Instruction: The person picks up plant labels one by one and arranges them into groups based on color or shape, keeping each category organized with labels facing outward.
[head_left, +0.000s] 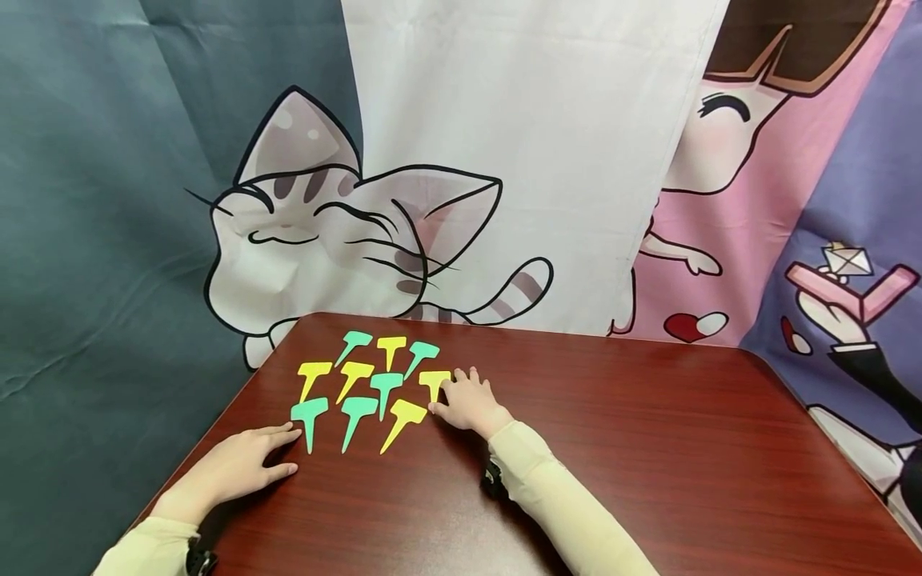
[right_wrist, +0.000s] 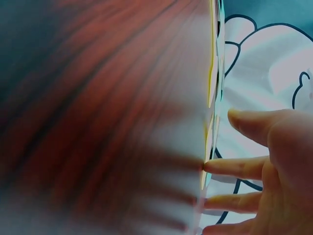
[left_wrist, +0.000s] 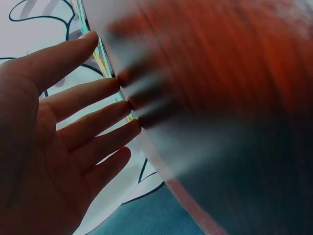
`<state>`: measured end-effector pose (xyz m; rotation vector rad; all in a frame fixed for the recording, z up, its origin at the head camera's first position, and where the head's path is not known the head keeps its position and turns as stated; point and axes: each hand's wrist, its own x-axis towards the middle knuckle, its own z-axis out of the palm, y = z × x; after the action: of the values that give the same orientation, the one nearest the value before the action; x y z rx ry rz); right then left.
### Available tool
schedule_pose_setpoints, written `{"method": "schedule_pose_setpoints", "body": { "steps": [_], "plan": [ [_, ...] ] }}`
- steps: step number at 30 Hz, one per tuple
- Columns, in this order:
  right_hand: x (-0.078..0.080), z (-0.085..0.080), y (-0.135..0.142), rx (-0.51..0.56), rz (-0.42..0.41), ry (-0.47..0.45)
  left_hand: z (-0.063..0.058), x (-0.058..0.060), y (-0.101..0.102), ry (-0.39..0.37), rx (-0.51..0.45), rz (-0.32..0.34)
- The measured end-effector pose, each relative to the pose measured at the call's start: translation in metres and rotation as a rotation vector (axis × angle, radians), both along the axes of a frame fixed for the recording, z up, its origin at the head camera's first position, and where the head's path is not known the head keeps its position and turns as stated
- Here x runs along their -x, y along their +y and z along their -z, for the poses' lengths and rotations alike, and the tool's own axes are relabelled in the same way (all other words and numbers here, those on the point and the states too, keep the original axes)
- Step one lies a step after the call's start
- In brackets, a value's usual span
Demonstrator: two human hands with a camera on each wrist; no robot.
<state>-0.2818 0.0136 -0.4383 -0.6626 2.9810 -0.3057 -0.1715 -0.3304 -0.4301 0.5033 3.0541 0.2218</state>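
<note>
Several T-shaped plant labels, some green and some yellow, lie flat in loose rows on the table. My left hand (head_left: 241, 464) rests at the left of the group, fingers extended, its fingertips close beside the nearest green plant label (head_left: 310, 410). At the right end, my right hand (head_left: 471, 402) has its spread fingers at the edge of a yellow plant label (head_left: 433, 379), partly covering it. In the left wrist view the fingertips (left_wrist: 128, 104) meet the tabletop. Seen edge-on in the right wrist view, yellow and green plant labels (right_wrist: 212, 93) lie by the thumb and forefinger.
The dark red wooden table (head_left: 648, 448) has rounded far corners and extends well to the right of the hands. Behind it hangs a cloth backdrop (head_left: 533, 144) with a cartoon cat and figures. A dark band (head_left: 493, 480) sits at the right wrist.
</note>
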Motion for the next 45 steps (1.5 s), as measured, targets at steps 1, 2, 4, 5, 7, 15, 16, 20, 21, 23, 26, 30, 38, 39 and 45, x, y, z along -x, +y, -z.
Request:
{"method": "schedule_pose_setpoints", "body": {
  "steps": [1, 2, 4, 5, 7, 15, 16, 20, 21, 23, 26, 30, 38, 39, 45],
  "plan": [
    [0.000, 0.000, -0.001, -0.004, 0.010, -0.001, 0.000, 0.000, 0.000, -0.003, 0.000, 0.000],
    [0.001, 0.000, -0.003, -0.011, 0.021, -0.002, 0.000, 0.001, 0.001, -0.008, -0.002, 0.000],
    [0.001, -0.001, -0.006, -0.018, 0.044, -0.004, 0.000, 0.001, 0.001, -0.015, 0.001, -0.001],
    [0.001, -0.001, -0.007, -0.023, 0.056, -0.004, 0.000, 0.001, 0.002, -0.017, 0.002, 0.001],
    [0.000, -0.002, -0.010, -0.029, 0.078, -0.002, 0.001, 0.001, 0.003, -0.020, 0.005, 0.001],
    [0.000, -0.003, -0.021, -0.022, 0.159, 0.025, 0.001, -0.002, 0.004, -0.027, 0.005, 0.003],
    [0.000, -0.003, -0.022, -0.022, 0.167, 0.028, 0.001, -0.002, 0.005, -0.028, 0.006, 0.008],
    [0.000, -0.004, -0.026, -0.015, 0.194, 0.043, 0.000, -0.003, 0.005, -0.039, 0.009, 0.018],
    [0.001, -0.004, -0.027, -0.015, 0.199, 0.045, 0.000, -0.003, 0.006, -0.042, 0.008, 0.015],
    [0.001, -0.004, -0.028, -0.016, 0.206, 0.052, 0.000, -0.003, 0.006, -0.042, 0.009, 0.019],
    [0.002, -0.003, -0.030, -0.009, 0.216, 0.061, 0.001, -0.002, 0.005, -0.045, 0.013, 0.017],
    [0.004, -0.001, -0.032, -0.009, 0.241, 0.068, 0.001, -0.002, 0.005, -0.046, 0.017, 0.016],
    [0.010, 0.002, -0.036, 0.009, 0.328, 0.099, 0.000, -0.001, 0.005, -0.039, 0.019, 0.018],
    [0.010, 0.002, -0.037, 0.014, 0.334, 0.091, 0.001, -0.001, 0.005, -0.038, 0.022, 0.018],
    [0.012, 0.001, -0.039, 0.044, 0.368, 0.056, 0.001, -0.002, 0.005, -0.042, 0.030, 0.012]
  ]
}}
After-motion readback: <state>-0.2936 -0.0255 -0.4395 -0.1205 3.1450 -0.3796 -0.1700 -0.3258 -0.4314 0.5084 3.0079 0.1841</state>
